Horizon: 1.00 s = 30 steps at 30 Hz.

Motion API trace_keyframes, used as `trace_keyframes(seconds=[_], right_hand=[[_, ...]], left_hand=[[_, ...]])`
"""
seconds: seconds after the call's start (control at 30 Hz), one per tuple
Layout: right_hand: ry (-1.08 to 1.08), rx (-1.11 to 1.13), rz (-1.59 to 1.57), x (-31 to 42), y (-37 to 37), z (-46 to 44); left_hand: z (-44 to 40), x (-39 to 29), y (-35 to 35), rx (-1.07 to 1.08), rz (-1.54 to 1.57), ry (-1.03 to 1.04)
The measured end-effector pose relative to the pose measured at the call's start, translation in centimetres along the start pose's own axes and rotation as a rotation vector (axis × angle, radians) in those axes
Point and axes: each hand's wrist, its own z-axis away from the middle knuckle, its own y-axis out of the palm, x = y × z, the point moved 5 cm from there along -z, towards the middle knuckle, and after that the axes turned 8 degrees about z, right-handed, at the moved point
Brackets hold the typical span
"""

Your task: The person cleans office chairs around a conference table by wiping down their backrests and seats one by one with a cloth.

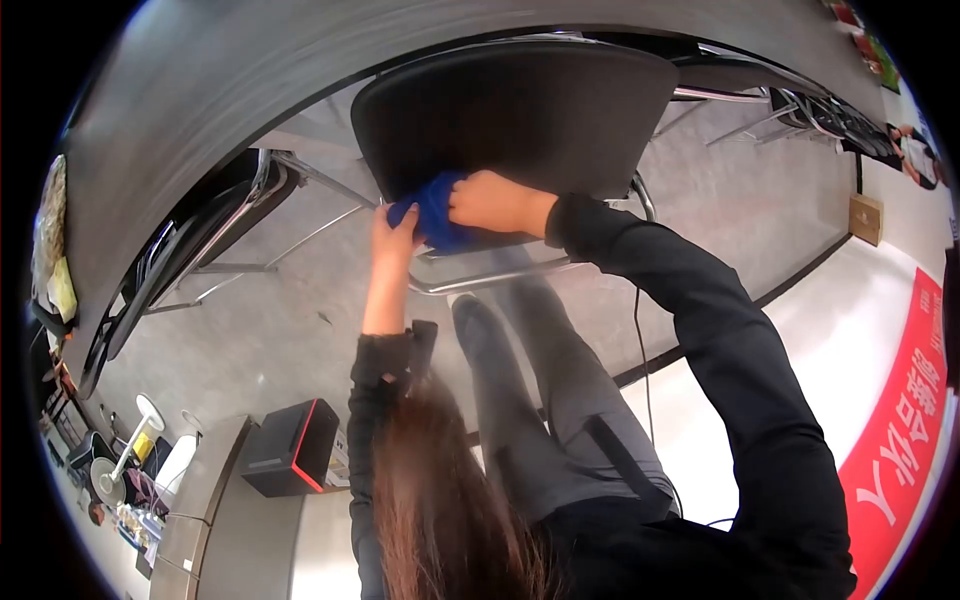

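Note:
A crumpled blue cloth (447,232) lies against the near left corner of a black chair (520,110) with a chrome tube frame. My right hand (493,203) is closed on the cloth from the right, its fingers bunched into the fabric. On the other side, my left hand (393,238) grips the cloth's left edge, with the thumb and fingers pinching it at the chair's corner. Part of the chair's near edge is hidden behind the cloth and my hands.
A long dark table (250,70) curves around the far side of the chair. More black chairs (215,215) stand at the left and far right. A black box with red edging (290,447) sits lower left, near a grey cabinet (250,540). A cable (640,360) hangs at right.

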Motion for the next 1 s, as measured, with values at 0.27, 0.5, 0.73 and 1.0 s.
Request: trace_keyframes(seconds=[0.27, 0.5, 0.73, 1.0], right_hand=[[0.497, -0.566, 0.178, -6.6, -11.7, -6.4], [0.295, -0.048, 0.016, -1.8, -1.6, 1.8], [0.626, -0.027, -0.159, -5.5, -5.3, 9.3], [0.799, -0.625, -0.07, -11.4, -11.9, 11.0]], left_hand=[[0.0, -14.5, 1.4, 0.072, -0.121, 0.996], [3.1, -3.3, 6.3, -0.207, -0.703, 0.965], [5.1, -5.0, 11.2, 0.092, -0.603, 1.084], [4.7, -14.4, 19.3, -0.074, -0.654, 1.665]])
